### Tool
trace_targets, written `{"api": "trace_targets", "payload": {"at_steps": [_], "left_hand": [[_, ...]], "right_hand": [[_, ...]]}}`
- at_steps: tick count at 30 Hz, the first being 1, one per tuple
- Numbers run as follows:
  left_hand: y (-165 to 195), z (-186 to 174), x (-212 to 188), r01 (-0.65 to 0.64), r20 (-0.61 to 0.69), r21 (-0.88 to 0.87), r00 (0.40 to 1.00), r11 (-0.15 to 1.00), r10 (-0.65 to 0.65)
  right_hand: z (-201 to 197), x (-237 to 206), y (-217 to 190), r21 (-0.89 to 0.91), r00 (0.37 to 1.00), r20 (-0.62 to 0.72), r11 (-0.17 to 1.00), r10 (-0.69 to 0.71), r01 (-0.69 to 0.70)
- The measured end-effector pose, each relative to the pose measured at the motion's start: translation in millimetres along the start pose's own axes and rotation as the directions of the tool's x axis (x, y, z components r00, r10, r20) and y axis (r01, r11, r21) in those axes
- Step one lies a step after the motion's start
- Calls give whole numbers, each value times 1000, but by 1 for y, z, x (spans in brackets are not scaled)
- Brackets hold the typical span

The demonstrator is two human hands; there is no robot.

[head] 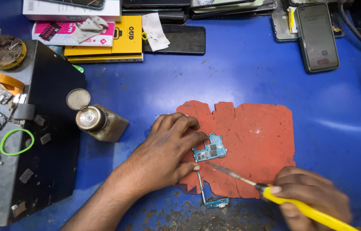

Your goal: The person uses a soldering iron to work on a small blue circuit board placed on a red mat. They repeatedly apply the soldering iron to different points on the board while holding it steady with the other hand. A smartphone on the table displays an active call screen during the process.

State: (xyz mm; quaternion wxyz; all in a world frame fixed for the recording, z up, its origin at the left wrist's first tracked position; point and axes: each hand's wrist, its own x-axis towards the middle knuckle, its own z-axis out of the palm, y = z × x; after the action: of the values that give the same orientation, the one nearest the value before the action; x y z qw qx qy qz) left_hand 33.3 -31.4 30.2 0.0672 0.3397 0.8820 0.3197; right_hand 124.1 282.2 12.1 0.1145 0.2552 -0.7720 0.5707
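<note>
A blue desk (253,72) fills the view, scuffed and stained along its near edge. Light glints softly right of the worn red mat (253,128).
</note>
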Motion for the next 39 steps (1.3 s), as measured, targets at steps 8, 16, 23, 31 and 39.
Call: {"api": "trace_targets", "payload": {"at_steps": [8, 16, 23, 31, 39], "left_hand": [[1, -2, -5, -6, -6, -12, 1000, 1000, 6], [1, -1, -7, 2, 0, -14, 1000, 1000, -2], [-1, -3, -3, -3, 4, -22, 1000, 1000, 4], [-2, -1, 2, -33, -8, -7, 999, 999, 33], [2, 2, 6, -28, -2, 30, 1000, 999, 28]], "right_hand": [[-60, 19, 61, -373, 919, -390, 922, -58, -100], [-133, 149, 133, -696, 985, -127, 718, -117, -4], [-114, 173, 129, -939, 969, 165, 270, -181, 211], [-145, 158, 154, -761, 977, -139, 649, -163, 0], [-166, 131, 163, -687, 967, -228, 722, -111, -79]]}}
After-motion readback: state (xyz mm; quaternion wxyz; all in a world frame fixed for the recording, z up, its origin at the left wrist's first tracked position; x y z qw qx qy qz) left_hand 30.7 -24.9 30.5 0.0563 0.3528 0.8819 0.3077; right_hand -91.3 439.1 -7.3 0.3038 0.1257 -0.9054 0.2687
